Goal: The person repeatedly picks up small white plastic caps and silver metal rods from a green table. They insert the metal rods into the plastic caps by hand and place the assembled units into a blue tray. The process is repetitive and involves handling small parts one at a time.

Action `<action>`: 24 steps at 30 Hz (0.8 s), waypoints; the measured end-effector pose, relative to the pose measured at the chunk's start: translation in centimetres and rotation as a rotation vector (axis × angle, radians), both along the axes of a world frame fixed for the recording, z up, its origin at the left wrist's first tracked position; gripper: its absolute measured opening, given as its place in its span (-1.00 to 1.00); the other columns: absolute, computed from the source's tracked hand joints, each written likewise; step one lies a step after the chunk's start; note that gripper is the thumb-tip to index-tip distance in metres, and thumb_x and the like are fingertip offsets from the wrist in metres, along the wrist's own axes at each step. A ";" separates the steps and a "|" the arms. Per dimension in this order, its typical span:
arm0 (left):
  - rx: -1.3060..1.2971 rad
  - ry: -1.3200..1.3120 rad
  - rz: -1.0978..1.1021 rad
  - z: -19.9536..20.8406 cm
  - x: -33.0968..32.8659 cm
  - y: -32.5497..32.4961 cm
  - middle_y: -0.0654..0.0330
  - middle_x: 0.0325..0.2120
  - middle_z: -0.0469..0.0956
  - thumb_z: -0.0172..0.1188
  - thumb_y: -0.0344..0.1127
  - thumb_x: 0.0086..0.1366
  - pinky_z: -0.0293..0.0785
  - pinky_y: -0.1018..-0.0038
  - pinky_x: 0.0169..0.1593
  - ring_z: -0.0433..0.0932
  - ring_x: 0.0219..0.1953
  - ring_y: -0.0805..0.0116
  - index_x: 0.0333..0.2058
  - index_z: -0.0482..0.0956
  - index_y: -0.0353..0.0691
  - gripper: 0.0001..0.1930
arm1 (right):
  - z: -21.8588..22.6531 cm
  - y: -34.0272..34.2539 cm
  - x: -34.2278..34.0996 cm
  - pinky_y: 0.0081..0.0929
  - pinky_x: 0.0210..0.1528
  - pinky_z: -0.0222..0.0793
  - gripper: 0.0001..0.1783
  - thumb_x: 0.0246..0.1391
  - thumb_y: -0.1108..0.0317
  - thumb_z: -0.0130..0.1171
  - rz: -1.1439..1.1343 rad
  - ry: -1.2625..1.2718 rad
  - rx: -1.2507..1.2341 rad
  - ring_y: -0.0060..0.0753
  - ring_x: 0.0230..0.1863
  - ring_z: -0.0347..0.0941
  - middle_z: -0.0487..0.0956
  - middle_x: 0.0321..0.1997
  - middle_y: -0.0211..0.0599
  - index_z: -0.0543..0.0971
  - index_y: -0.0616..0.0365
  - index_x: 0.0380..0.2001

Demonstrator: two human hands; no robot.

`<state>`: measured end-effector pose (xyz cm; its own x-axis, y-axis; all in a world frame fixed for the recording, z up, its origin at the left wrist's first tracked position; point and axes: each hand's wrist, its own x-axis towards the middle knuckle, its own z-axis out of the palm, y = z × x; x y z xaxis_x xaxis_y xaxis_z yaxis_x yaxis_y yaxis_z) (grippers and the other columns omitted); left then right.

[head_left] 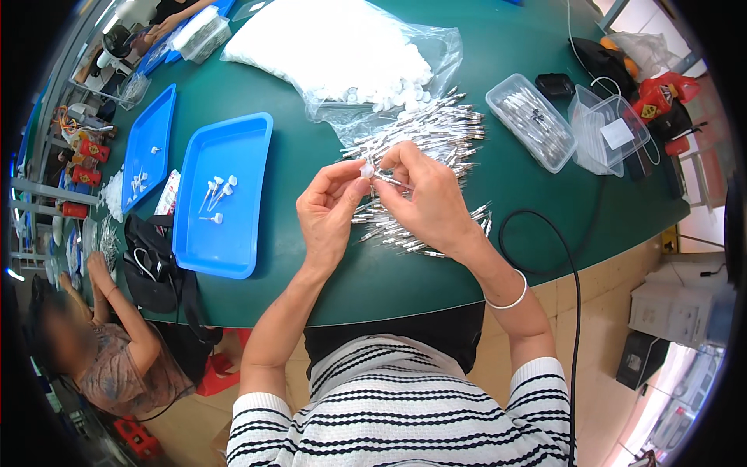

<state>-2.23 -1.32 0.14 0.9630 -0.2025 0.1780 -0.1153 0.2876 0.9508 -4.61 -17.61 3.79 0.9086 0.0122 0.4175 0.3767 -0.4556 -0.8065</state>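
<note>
– Showing what, and where?
– Shows a small white cap (367,169) and a slim metallic rod (391,181), held up over the near part of a loose heap of rods (451,124) on a green table (373,300).
– Held how?
– Narrowly: cap between thumb and fingertips of the left hand (327,214), rod likewise in the right hand (428,194). Cannot tell, so close to the fingers, whether joined.
– Likely to handle how?
– Probably light, stiff along the rod, perhaps slippery on the cap; possibly fragile at the thin end. Best taken by the cap's rim and the rod's thicker part.
– Any room to move?
– Offers room leftward, across tabletop to the raised rim of a blue tray (218,253). Ahead, beyond the heap, meets a plastic bag of white pieces (327,47); rightward, a looping black cable (574,280); toward the body, the table's near edge.
</note>
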 end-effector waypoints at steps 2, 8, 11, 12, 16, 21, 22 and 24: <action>-0.017 0.006 -0.009 0.1 -0.1 -0.1 0.11 -0.16 0.62 0.25 -0.53 0.29 0.54 0.56 -0.01 0.60 -0.11 0.46 -0.02 0.54 -0.41 -0.72 | -0.6 0.0 0.2 -0.30 -0.45 0.42 -0.83 0.03 0.50 0.24 0.015 -0.030 0.034 -0.16 -0.48 0.54 0.55 -0.42 -0.15 0.44 0.24 -0.35; -0.018 0.020 -0.032 0.2 0.1 0.2 0.12 -0.14 0.62 0.26 -0.54 0.27 0.53 0.57 0.02 0.60 -0.10 0.46 -0.01 0.55 -0.41 -0.70 | -0.2 -0.3 0.0 -0.28 -0.43 0.39 -0.88 0.07 0.48 0.23 0.023 0.028 -0.032 -0.12 -0.45 0.53 0.55 -0.45 -0.14 0.47 0.25 -0.41; 0.003 0.008 -0.045 0.2 0.2 0.4 0.12 -0.14 0.62 0.26 -0.55 0.27 0.53 0.57 0.02 0.59 -0.10 0.46 -0.02 0.56 -0.41 -0.70 | -0.1 -0.3 0.0 -0.26 -0.40 0.39 -0.89 0.08 0.47 0.22 0.030 0.028 -0.015 -0.10 -0.44 0.53 0.56 -0.46 -0.13 0.49 0.25 -0.42; 0.012 0.003 -0.049 0.2 0.3 0.4 0.12 -0.14 0.62 0.26 -0.56 0.27 0.54 0.57 0.02 0.59 -0.10 0.46 -0.02 0.56 -0.41 -0.70 | 0.0 -0.3 0.0 -0.26 -0.40 0.39 -0.89 0.08 0.46 0.22 0.034 0.035 -0.009 -0.09 -0.44 0.53 0.56 -0.46 -0.13 0.50 0.25 -0.42; 0.033 0.001 -0.061 0.3 0.3 0.6 0.12 -0.13 0.62 0.26 -0.56 0.26 0.55 0.58 0.00 0.59 -0.10 0.47 -0.02 0.56 -0.41 -0.71 | 0.1 -0.5 0.0 -0.27 -0.37 0.40 -0.90 0.08 0.46 0.23 0.047 0.050 0.005 -0.07 -0.43 0.53 0.57 -0.45 -0.11 0.54 0.26 -0.41; 0.032 0.022 -0.088 0.6 0.4 0.7 0.12 -0.14 0.61 0.26 -0.58 0.25 0.56 0.59 -0.03 0.59 -0.10 0.48 -0.03 0.56 -0.40 -0.71 | 0.0 -0.6 0.1 -0.27 -0.36 0.41 -0.90 0.07 0.45 0.24 0.055 0.036 -0.012 -0.06 -0.42 0.54 0.58 -0.43 -0.10 0.56 0.27 -0.39; 0.021 0.027 -0.101 0.6 0.5 0.8 0.13 -0.15 0.61 0.27 -0.58 0.25 0.56 0.59 -0.03 0.59 -0.10 0.48 -0.04 0.56 -0.40 -0.71 | 0.0 -0.6 0.1 -0.27 -0.36 0.41 -0.90 0.07 0.45 0.24 0.058 0.041 -0.016 -0.06 -0.42 0.54 0.58 -0.43 -0.10 0.56 0.27 -0.39; -0.002 0.035 -0.127 0.6 0.7 1.0 0.14 -0.17 0.62 0.27 -0.59 0.24 0.56 0.60 -0.05 0.59 -0.12 0.50 -0.06 0.56 -0.40 -0.72 | -0.2 -0.6 0.1 -0.29 -0.37 0.41 -0.89 0.07 0.44 0.25 0.055 0.039 -0.005 -0.11 -0.43 0.54 0.59 -0.43 -0.12 0.57 0.26 -0.37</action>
<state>-1.53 -0.35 0.73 0.9351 -0.3233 0.1451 -0.0444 0.2994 0.9531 -4.50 -18.24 3.62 0.9221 0.0649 0.3814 0.3696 -0.4394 -0.8187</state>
